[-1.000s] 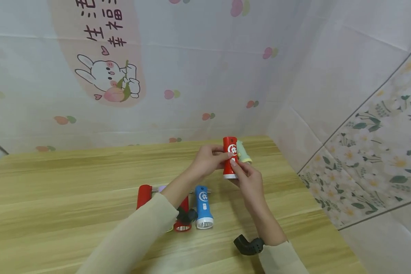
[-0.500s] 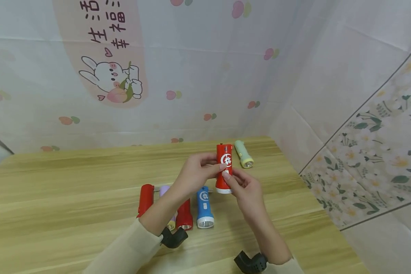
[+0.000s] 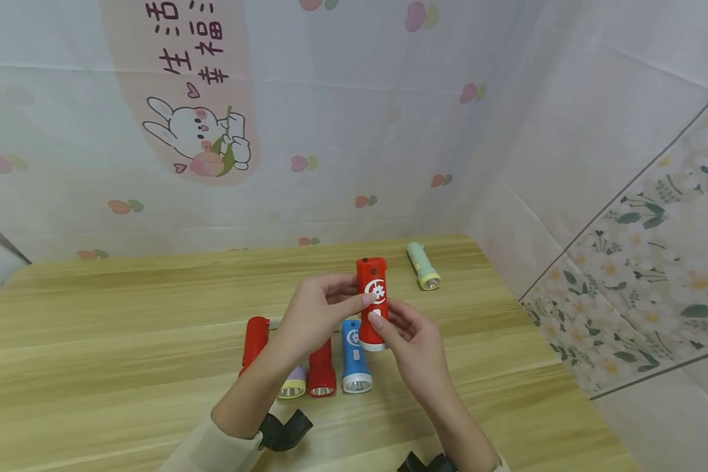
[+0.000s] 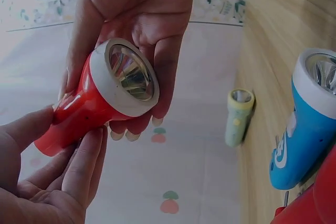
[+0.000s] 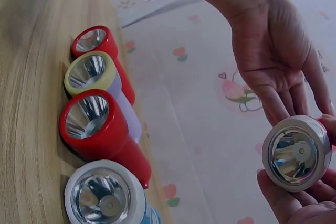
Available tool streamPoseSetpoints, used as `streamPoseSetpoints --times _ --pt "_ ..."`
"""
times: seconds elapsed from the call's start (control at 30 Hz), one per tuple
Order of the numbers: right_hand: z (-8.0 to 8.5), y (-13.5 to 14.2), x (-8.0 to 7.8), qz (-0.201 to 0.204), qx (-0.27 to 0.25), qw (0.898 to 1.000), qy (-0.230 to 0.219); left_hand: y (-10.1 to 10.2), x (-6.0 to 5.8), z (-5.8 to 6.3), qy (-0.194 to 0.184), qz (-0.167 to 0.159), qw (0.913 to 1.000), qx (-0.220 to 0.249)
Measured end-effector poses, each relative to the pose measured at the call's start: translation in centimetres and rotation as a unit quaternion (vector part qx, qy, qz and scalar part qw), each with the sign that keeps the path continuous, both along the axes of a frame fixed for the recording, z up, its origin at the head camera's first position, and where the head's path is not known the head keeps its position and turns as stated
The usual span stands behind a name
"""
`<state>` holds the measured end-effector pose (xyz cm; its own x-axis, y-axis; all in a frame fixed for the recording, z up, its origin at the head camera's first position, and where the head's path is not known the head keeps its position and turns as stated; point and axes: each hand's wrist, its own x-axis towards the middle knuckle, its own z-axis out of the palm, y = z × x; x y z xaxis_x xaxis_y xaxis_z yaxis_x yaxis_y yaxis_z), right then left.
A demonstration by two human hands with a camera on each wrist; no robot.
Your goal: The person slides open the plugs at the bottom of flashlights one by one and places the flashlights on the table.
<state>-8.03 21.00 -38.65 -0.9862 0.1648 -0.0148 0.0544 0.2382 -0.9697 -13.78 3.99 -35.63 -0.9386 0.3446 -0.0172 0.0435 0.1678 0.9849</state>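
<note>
A red flashlight (image 3: 370,288) with a white rim and a white logo is held above the table by both hands. My left hand (image 3: 315,314) grips its body from the left, thumb lying across the logo. From the right, my right hand (image 3: 419,351) holds the lower part, with the thumb on the white switch. In the left wrist view its lens end (image 4: 130,73) faces the camera, beside the right palm. Below the hands, a blue flashlight (image 3: 355,364), a red flashlight (image 3: 322,370) and a purple one with a yellow rim (image 3: 293,383) lie side by side.
Another red flashlight (image 3: 255,341) lies at the row's left end, partly behind the left forearm. A green flashlight (image 3: 423,265) lies near the back right of the wooden table (image 3: 124,314). Patterned white walls stand behind and to the right.
Both hands have drawn the red flashlight leftward and nearer, away from the green one, which now shows fully. The left forearm has shifted left, uncovering more of the row.
</note>
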Motion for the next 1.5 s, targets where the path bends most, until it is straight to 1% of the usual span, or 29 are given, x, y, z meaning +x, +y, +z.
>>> streamPoseSetpoints --times 0.2,0.33,0.43,0.6,0.73,0.8,0.93,1.0,1.1,1.23,1.33,1.4,1.5 --pt "0.5 -0.6 0.3 0.006 -0.007 1.000 0.009 -0.8 0.5 0.4 -0.026 0.006 0.9991 0.034" --pt "0.8 -1.1 0.5 0.016 -0.014 1.000 0.020 -1.5 0.6 0.7 -0.045 0.009 0.9968 0.065" --pt "0.9 -1.5 0.7 0.021 -0.016 0.999 0.028 -2.2 0.6 0.9 -0.046 0.009 0.9954 0.084" --pt "1.3 -2.2 1.0 0.033 0.002 0.999 0.043 -3.3 0.6 1.2 -0.030 0.007 0.9938 0.107" --pt "1.5 -2.6 1.0 0.054 0.014 0.996 0.067 -3.9 0.8 1.4 -0.010 0.008 0.9943 0.105" --pt "1.6 -2.7 1.0 0.063 0.036 0.994 0.086 -4.2 1.1 1.6 0.003 0.013 0.9949 0.100" --pt "1.9 -2.9 0.9 0.082 0.092 0.985 0.122 -4.8 1.5 1.9 0.029 0.023 0.9952 0.091" --pt "2.2 -3.0 0.9 0.091 0.107 0.982 0.124 -5.1 1.8 2.1 0.041 0.028 0.9949 0.088" --pt "2.8 -3.1 0.9 0.105 0.111 0.981 0.119 -5.4 2.2 2.4 0.060 0.029 0.9937 0.090" --pt "3.6 -3.3 1.1 0.114 0.134 0.977 0.119 -5.6 2.7 2.7 0.075 0.007 0.9916 0.105" --pt "4.1 -3.4 1.2 0.117 0.151 0.975 0.112 -5.5 3.1 2.8 0.076 -0.010 0.9903 0.116" --pt "4.4 -3.5 1.3 0.120 0.155 0.975 0.102 -5.6 3.3 2.9 0.076 -0.014 0.9897 0.121" --pt "4.5 -3.5 1.3 0.124 0.155 0.975 0.103 -5.7 3.4 3.0 0.081 -0.017 0.9887 0.125"
